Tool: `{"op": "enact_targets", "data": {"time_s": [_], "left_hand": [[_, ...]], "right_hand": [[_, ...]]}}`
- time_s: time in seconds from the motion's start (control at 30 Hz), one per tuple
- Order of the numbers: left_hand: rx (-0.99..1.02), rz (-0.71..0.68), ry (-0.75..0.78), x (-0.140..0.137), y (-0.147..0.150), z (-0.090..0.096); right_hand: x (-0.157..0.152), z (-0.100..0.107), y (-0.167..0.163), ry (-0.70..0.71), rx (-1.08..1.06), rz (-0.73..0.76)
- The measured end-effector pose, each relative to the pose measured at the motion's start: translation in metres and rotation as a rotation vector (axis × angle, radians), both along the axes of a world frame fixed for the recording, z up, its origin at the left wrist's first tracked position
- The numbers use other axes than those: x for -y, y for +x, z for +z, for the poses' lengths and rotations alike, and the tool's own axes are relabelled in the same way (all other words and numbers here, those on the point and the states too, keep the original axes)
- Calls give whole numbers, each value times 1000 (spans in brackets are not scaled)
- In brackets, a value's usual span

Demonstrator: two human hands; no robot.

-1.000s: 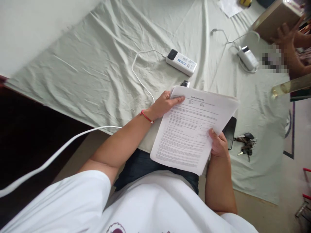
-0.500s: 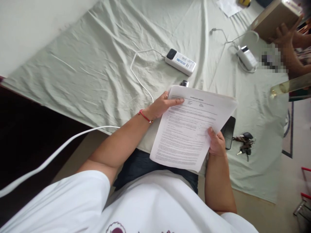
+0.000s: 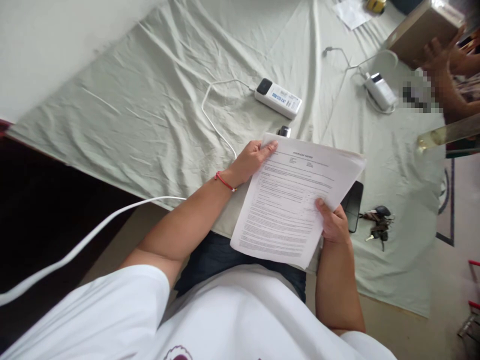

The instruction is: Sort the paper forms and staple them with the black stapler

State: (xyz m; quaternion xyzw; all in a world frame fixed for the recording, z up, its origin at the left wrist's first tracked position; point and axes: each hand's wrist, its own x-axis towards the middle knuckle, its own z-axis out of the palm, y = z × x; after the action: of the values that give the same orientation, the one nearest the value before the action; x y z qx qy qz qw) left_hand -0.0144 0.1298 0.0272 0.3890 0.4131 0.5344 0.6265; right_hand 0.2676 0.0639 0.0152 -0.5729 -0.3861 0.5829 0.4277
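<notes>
A stack of printed sheets [image 3: 283, 200], with a short heading over dense text, is held tilted above the table's near edge. My left hand [image 3: 253, 161] grips its upper left edge, thumb on top and the other fingers underneath. On the right edge, my right hand [image 3: 333, 220] pinches the sheets, its thumb lying on the print and its fingers mostly hidden behind. Just beyond the top edge lies a small dark and silver object [image 3: 285, 131], partly covered by the paper. A black phone [image 3: 353, 206] shows beside my right hand, its left part hidden.
On the pale green tablecloth [image 3: 150, 105] rest a white power bank [image 3: 278, 98] with a cable, a second white device [image 3: 380, 91], and a bunch of keys [image 3: 378, 222]. At the upper right, another person's hand [image 3: 437, 57] touches a cardboard box [image 3: 423, 32].
My left thumb has drawn back toward the sheets' upper left corner. My right thumb has slid slightly left and farther onto the page. The stack stays nearly in place.
</notes>
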Motion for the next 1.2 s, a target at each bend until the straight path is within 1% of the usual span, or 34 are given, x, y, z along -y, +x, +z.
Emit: {"op": "enact_targets", "data": {"time_s": [0.1,0.2,0.27,0.43,0.6,0.7,0.77,0.9,1.03,1.13,1.2], "left_hand": [[-6,-22,19,4,2,2],[65,-93,37,7,1,4],[124,-116,22,8,0,3],[209,-110,-47,7,-3,1],[264,-114,-60,8,-3,2],[253,-120,-39,8,-2,4],[243,-101,-12,8,-1,7],[240,-77,44,11,-1,19],[245,-129,63,20,-1,30],[305,-141,65,35,2,35],[350,-154,58,49,6,33]], "right_hand": [[1,1,-1,-12,4,-9],[1,2,-1,-9,-21,-7],[1,1,0,-14,-22,-10],[0,-3,2,-1,-4,0],[2,-3,5,2,-9,16],[2,1,6,1,0,25],[2,4,5,-10,3,38],[-1,7,3,-52,-6,26],[3,20,5,-50,-43,-8],[16,37,9,-71,-46,25],[27,45,15,-111,-38,58]]}}
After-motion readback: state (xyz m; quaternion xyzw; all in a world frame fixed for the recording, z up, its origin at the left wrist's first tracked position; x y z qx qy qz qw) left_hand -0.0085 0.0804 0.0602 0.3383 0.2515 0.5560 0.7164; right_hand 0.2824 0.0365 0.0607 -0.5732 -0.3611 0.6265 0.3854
